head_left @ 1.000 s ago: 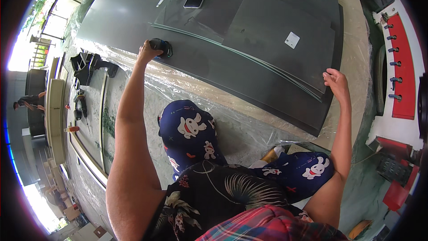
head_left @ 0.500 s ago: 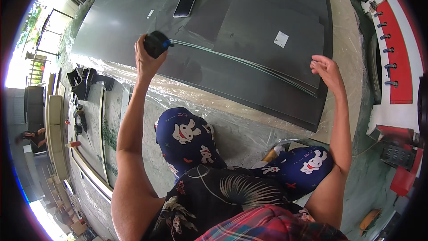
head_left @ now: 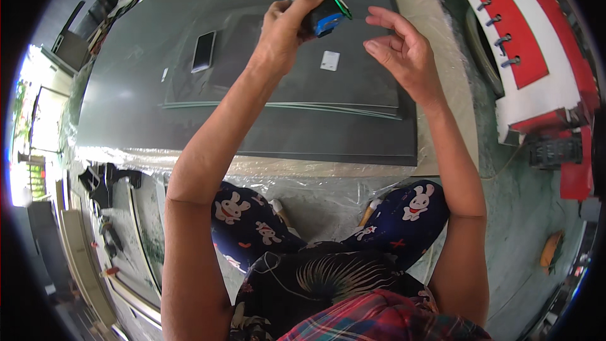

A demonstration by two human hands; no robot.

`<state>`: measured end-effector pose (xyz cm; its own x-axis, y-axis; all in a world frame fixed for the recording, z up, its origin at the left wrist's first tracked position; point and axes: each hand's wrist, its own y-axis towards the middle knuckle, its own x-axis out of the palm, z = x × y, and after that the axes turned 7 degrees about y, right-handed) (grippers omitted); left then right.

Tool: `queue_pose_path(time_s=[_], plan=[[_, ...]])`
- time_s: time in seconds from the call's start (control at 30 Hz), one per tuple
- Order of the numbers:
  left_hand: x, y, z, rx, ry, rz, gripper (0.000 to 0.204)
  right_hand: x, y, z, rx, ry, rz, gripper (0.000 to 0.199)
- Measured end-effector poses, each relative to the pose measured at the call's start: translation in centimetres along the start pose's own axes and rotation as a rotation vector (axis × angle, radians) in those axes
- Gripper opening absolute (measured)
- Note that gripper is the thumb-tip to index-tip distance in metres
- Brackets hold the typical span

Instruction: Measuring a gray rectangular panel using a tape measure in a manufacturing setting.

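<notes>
My left hand (head_left: 285, 28) grips a black and blue tape measure (head_left: 317, 7) above the stack of dark grey sheets. A green strip shows on its right side. To the right of it, my right hand (head_left: 407, 53) is raised with the fingers apart, touching nothing. Below both hands lie several smaller grey sheets (head_left: 284, 85) on a larger dark sheet (head_left: 252, 139). A small white label (head_left: 329, 60) is stuck on the upper sheet. A phone (head_left: 203, 51) rests on the sheets, left of my left forearm.
Clear plastic wrap (head_left: 120, 155) hangs along the stack's near edge. On the right stands a red and white machine (head_left: 524, 44) with a row of small levers. Power tools (head_left: 110, 237) lie on the floor at left, beside long pale strips (head_left: 142, 230).
My left hand has moved right and farther over the sheets with the tape measure, turning it. My right hand has shifted left and away from me, near it. The view has turned.
</notes>
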<state>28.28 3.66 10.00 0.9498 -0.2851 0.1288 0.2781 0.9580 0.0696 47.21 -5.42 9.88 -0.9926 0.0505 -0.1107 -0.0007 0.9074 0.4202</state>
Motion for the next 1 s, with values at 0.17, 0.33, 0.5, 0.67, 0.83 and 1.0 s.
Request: queue_pose_path(time_s=[0.17, 0.33, 0.5, 0.67, 0.83, 1.0], plan=[[4.1, 1.7, -0.5, -0.167, 0.018, -0.160, 0.063, 0.3, -2.3, -1.4, -0.270, -0.514, 0.244, 0.047], [6.8, 1.8, -2.1, -0.234, 0.082, -0.170, 0.083, -0.1, -2.3, -1.7, -0.356, -0.760, 0.259, 0.040], [6.9, 1.5, -2.5, -0.345, 0.226, -0.302, 0.083, -0.9, -2.0, -1.1, -0.197, -0.659, 0.219, 0.024], [6.6, 1.9, -3.5, -0.344, 0.222, -0.503, 0.086, -2.5, -2.3, -1.4, -0.057, -0.363, 0.325, 0.013], [6.1, 0.5, -2.6, -0.039, 0.266, -0.691, 0.095, -5.1, -2.5, -1.4, 0.120, -0.071, 0.464, 0.017], [7.1, 0.5, -4.7, 0.116, 0.332, -0.473, 0.101, -5.2, -2.5, -0.7, 0.147, -0.043, 0.470, 0.018]])
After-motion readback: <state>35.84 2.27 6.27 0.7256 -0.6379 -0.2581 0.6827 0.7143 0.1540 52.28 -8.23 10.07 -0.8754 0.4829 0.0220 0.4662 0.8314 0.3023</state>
